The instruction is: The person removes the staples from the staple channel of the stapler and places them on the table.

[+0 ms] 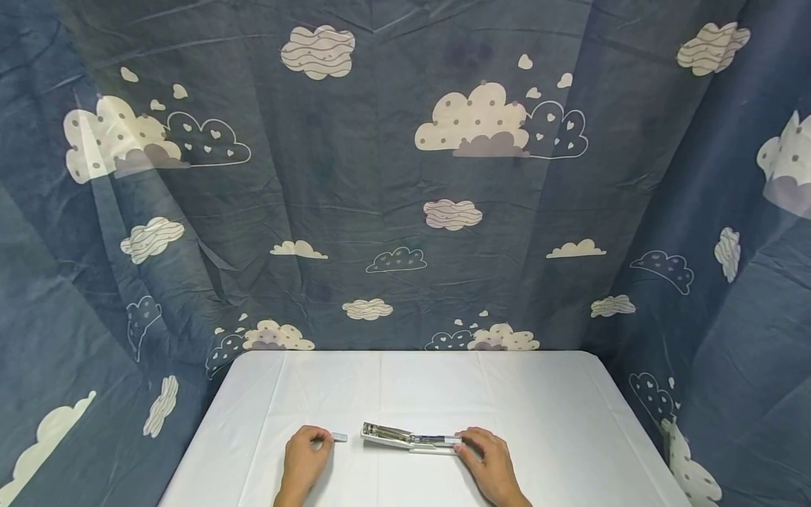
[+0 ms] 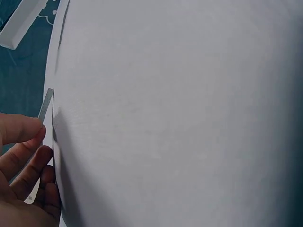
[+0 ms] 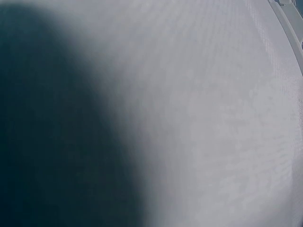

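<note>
In the head view, my left hand (image 1: 304, 458) pinches a small grey strip of staples (image 1: 340, 437) between thumb and forefinger, just above the table. The left wrist view shows the strip (image 2: 46, 105) sticking up past the fingertips, its other end hidden by them. To its right is a white stapler (image 1: 386, 436), opened out lengthwise, with metal parts showing inside. My right hand (image 1: 491, 461) holds the stapler's right end between thumb and fingers. The strip and the stapler are apart. In the right wrist view the hand itself does not show.
A white cloth-covered table (image 1: 342, 387) lies beneath both hands. Dark blue curtains (image 1: 380, 176) with a cloud pattern hang behind it and at both sides. A white channel-shaped piece (image 2: 21, 23) appears in the left wrist view's upper corner.
</note>
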Tool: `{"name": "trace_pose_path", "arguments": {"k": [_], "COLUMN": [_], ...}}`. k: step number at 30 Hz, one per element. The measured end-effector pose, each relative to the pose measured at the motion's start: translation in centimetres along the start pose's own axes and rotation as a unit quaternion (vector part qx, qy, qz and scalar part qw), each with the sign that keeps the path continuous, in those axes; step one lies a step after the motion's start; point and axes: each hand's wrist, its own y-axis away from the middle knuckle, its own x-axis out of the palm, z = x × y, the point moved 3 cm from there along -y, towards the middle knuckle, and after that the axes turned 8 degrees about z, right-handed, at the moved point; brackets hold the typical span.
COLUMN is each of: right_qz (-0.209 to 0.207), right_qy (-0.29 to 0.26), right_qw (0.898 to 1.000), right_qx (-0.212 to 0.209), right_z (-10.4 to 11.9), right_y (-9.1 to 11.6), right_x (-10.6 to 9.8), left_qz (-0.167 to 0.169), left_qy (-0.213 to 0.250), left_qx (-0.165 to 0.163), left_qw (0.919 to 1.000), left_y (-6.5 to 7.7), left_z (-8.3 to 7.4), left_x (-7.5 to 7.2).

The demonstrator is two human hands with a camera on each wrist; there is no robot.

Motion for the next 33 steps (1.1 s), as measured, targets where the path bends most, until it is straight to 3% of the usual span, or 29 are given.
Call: {"name": "trace_pose_path", "arguments": {"k": [10,19,33], "right_qz": [0.025,0.023,0.004], "right_qy": [-0.001,-0.002,0.010], "right_qw": [0.999,0.999,1.000], "right_qx": [0.036,0.025,0.016], "right_z": [0.12,0.31,0.26], "right_y": [0.04,0.32,0.30], "right_x": [0.16,0.06,0.14], "left_qz": [-0.009,0.012,0.018], "left_qy": [-0.024,-0.024,-0.011], "left_qx": [0.013,0.006,-0.005], "left_qw": [0.9996,0.9996,0.9998], "left_y": [0.07,0.19,0.58], "left_z": [0.07,0.25,0.49], "left_x": [-0.45,-0.80,-0.94]}}
